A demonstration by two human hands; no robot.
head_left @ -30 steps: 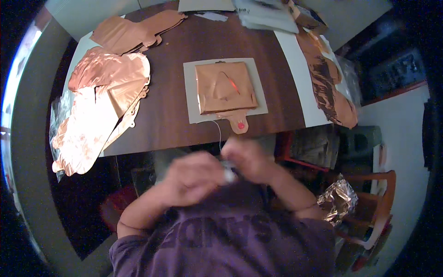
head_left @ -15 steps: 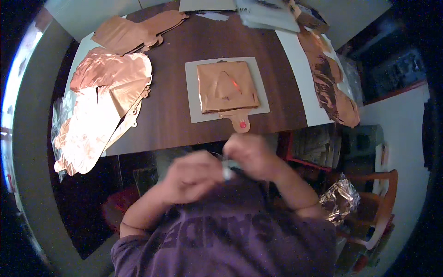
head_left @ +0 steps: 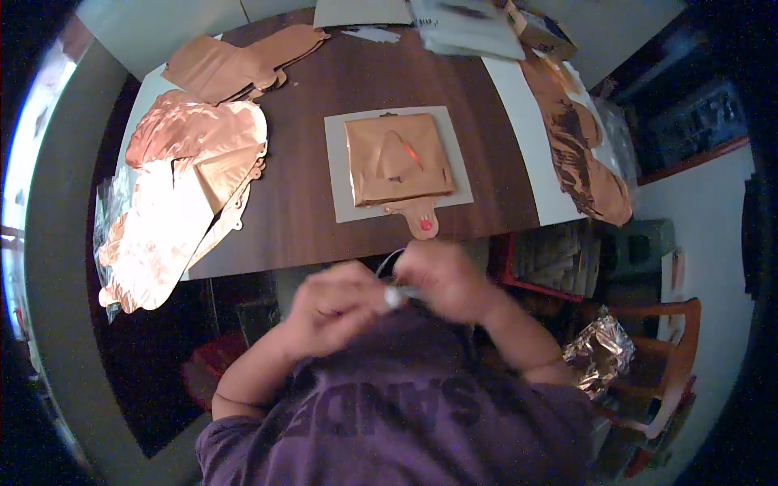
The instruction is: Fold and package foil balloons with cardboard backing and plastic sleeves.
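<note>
Just past the table's near edge, my left hand and my right hand are close together in front of my chest, both closed and somewhat blurred. A small white object sits at the fingertips of my left hand; its kind is too smeared to tell. A thin pale strand curves up between the hands and into my right fingers. Beyond them, a folded copper-coloured foil balloon lies on a white sheet. Its tab, with a red dot, sticks out toward me.
Flat copper foil balloons are piled at the table's left, with a stack behind. More foil lies along the right edge. Clear plastic packets and a box stand back right. A wooden chair is at my right.
My right hand has tilted slightly, and the pale strand now shows as a clearer loop. The white object has shifted a little left and up. The view has dipped slightly.
</note>
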